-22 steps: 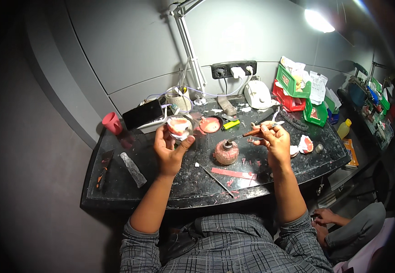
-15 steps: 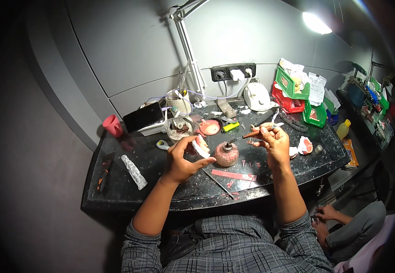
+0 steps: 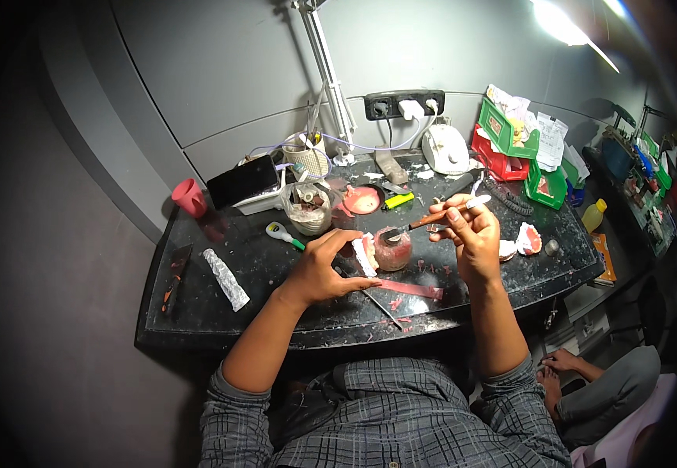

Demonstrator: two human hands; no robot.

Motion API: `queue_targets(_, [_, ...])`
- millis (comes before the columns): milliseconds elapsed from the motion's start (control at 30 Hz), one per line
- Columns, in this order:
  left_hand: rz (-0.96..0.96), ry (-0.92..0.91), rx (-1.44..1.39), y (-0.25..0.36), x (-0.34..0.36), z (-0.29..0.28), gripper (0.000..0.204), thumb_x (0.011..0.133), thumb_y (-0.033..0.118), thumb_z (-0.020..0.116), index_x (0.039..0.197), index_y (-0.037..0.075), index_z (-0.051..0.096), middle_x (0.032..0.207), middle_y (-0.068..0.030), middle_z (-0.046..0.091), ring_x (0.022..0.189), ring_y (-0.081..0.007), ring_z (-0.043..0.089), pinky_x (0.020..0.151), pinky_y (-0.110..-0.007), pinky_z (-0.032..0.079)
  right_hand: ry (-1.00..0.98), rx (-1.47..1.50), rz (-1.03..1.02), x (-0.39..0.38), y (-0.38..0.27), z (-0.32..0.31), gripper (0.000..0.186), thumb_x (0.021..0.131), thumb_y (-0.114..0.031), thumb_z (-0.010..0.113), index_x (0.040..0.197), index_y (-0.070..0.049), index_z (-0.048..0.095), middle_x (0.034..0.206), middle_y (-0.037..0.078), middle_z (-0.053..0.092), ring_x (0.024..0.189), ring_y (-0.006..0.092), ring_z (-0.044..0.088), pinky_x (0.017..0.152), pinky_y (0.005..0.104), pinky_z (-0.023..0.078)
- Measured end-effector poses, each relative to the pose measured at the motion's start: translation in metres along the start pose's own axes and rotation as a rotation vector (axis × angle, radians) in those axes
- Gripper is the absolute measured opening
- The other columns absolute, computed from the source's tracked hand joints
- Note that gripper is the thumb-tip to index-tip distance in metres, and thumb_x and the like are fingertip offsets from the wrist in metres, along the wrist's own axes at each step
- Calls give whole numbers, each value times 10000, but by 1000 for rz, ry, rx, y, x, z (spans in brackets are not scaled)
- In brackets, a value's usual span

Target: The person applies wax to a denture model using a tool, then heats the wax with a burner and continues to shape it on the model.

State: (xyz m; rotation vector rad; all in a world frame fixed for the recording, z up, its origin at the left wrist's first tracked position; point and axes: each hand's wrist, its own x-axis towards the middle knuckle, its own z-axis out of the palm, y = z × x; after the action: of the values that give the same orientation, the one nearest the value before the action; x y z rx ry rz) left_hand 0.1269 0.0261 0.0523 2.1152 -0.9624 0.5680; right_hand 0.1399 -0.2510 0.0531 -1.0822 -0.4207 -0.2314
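My left hand (image 3: 319, 269) grips a white plaster dental cast (image 3: 365, 256) with pink wax on it, thumb below and fingers above. In my right hand (image 3: 475, 243) is a wax knife (image 3: 426, 221) with a brown handle, held between thumb and fingers. Its metal tip is over the top of a round glass spirit burner (image 3: 393, 254), where no flame can be made out. A pale piece (image 3: 479, 200) shows by the right fingers; I cannot tell what it is. A strip of pink wax (image 3: 410, 289) and a thin metal instrument (image 3: 383, 310) lie before the burner.
Behind the hands are a clear tub (image 3: 308, 209), a dish of pink wax (image 3: 363, 200) and a yellow-green lighter (image 3: 398, 200). More casts (image 3: 528, 239) lie right, near stacked bins (image 3: 543, 187). A phone (image 3: 242, 182) and pink cup (image 3: 189, 198) stand left. Another person's hand (image 3: 561, 359) shows lower right.
My left hand has moved right with the cast, turning it beside the burner. The knife has shifted slightly, its tip now over the burner top. The view has tilted a little.
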Motion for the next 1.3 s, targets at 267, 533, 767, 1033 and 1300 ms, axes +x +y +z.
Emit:
queue_targets(267, [21,-43,-12,1,0,2,677,615,328,953,1134,22,646,1031,-131,694,941,-277,695,846,-349,546,-123,33,-100,-3,5,4,98,959,-14,626,1034,38,589,1083,148,619,1036,300,691,697,369,654])
queue_targets(533, [35,-48,-14,2,1,3,693,608,320,957,1141,11,640,1036,-139,690,952,-274,694,849,-353,547,-159,-7,-130,-6,3,8,117,966,-13,611,1065,43,582,1081,174,637,1028,306,695,712,378,654])
queue_targets(767, [11,-59,-28,2,0,2,691,607,309,958,1141,2,645,1044,-140,691,967,-269,694,859,-356,547,-190,-28,-59,-5,1,4,133,968,-26,614,1078,40,581,1085,192,653,1017,305,699,717,381,652])
queue_targets(1033, [36,-55,-44,3,2,1,702,600,308,961,1149,0,648,1067,-141,695,984,-262,696,866,-349,545,-177,-11,-77,-4,2,4,138,963,-28,621,1072,44,578,1078,166,641,1027,310,695,717,388,656])
queue_targets(1300, [46,-65,-59,4,2,0,710,613,352,954,1134,-12,637,1065,-158,693,970,-296,697,863,-369,554,-169,2,-87,-4,4,3,141,966,-30,618,1072,54,580,1073,153,635,1040,309,693,729,389,656])
